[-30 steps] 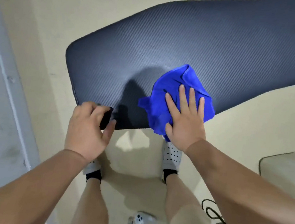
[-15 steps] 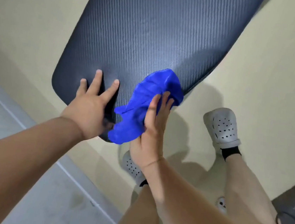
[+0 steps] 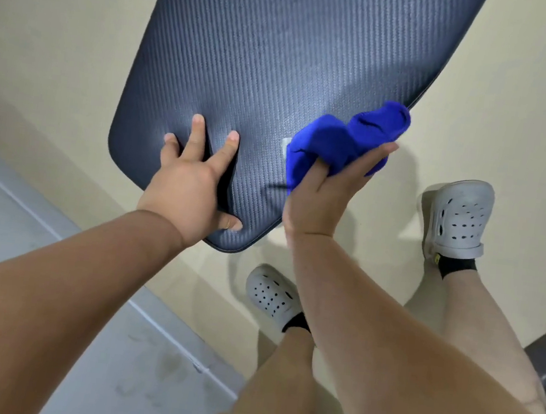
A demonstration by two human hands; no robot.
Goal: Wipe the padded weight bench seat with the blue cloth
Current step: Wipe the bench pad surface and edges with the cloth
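Note:
The padded bench seat point(image 3: 281, 64) is dark blue-grey with a ribbed weave and fills the upper middle of the head view. My left hand point(image 3: 192, 184) lies flat on its near end, fingers spread, thumb on the rounded edge. My right hand point(image 3: 331, 186) holds the bunched blue cloth point(image 3: 347, 137) at the seat's right edge, fingers curled into the fabric. Part of the cloth hangs past the edge. A small pale tag on the seat shows beside the cloth.
The floor point(image 3: 45, 44) under the bench is cream. A grey strip point(image 3: 35, 282) with a white line runs along the lower left. My two feet in grey perforated clogs point(image 3: 457, 217) point(image 3: 271, 295) stand right of and below the seat. A dark object sits at the right edge.
The view swung round the seat's end. My left hand went from gripping the edge to lying flat. My right hand moved the cloth to the seat's right edge and bunched it.

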